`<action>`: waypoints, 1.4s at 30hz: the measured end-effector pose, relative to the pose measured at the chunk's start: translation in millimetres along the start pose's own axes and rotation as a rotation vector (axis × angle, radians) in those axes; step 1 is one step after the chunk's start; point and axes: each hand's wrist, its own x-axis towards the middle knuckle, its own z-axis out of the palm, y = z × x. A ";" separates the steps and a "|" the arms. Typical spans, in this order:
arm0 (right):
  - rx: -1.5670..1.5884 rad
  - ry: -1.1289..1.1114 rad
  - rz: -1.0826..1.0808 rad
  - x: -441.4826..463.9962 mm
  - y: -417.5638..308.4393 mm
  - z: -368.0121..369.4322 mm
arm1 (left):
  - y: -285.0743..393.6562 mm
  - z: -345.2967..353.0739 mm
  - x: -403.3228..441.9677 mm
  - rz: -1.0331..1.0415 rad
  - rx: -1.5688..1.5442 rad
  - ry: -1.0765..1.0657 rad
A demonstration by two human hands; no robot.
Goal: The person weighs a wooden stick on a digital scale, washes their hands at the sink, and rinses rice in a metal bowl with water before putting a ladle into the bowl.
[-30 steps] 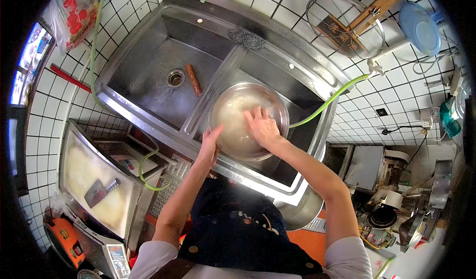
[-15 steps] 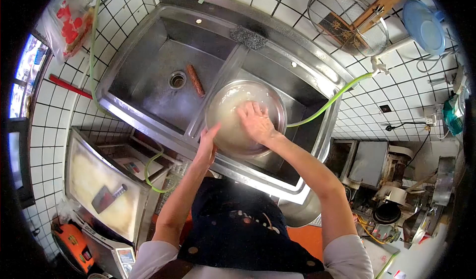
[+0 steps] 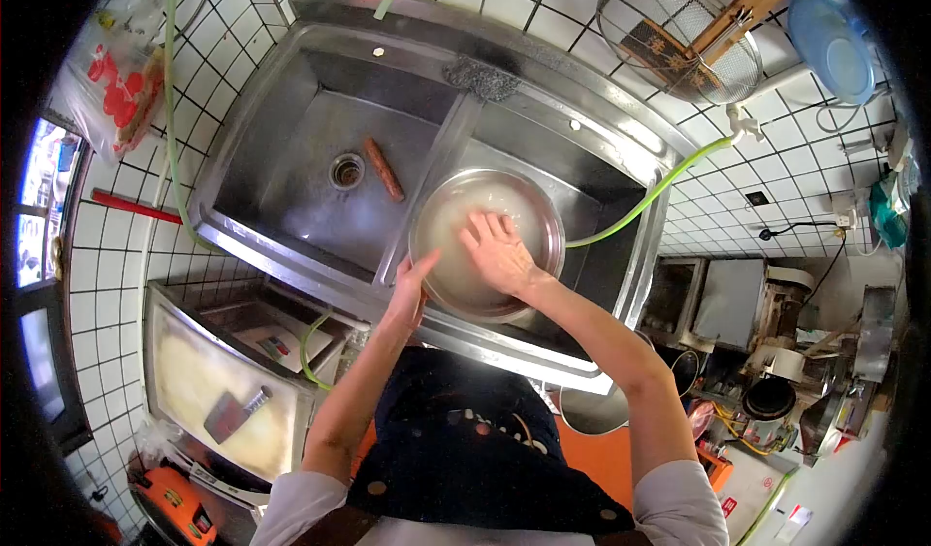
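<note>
A round metal bowl [image 3: 556,221] of cloudy whitish liquid rests over the right basin, close to the sink's divider. My left hand [image 3: 411,292] grips its near-left rim, thumb over the edge and fingers on the outside. Inside the bowl, my right hand [image 3: 500,258] lies palm down with fingers spread, at the liquid's surface. What is under the liquid cannot be seen. A brown stick-like piece [image 3: 384,169] lies in the left basin next to the drain [image 3: 346,171].
A green hose [image 3: 650,203] runs from the wall tap into the right basin. A black scouring pad [image 3: 482,79] sits on the sink's back ledge. A cleaver [image 3: 235,413] lies on a cutting board [image 3: 184,352] at lower left. A mesh strainer [image 3: 621,22] hangs upper right.
My right hand has shifted slightly in the bowl, its fingers more spread. My left hand stays on the rim. The whole view has tilted a little.
</note>
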 end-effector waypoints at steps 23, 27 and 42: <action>1.538 0.727 1.323 -29.8 29.8 64.9 | 67.8 -13.3 -3.5 0.034 0.269 -0.028; 1.617 0.804 1.448 -23.4 21.4 83.6 | 73.7 -8.6 -8.7 0.073 0.335 -0.048; 1.622 0.878 1.478 -12.9 15.3 71.0 | 91.3 5.2 -12.2 0.178 0.469 -0.102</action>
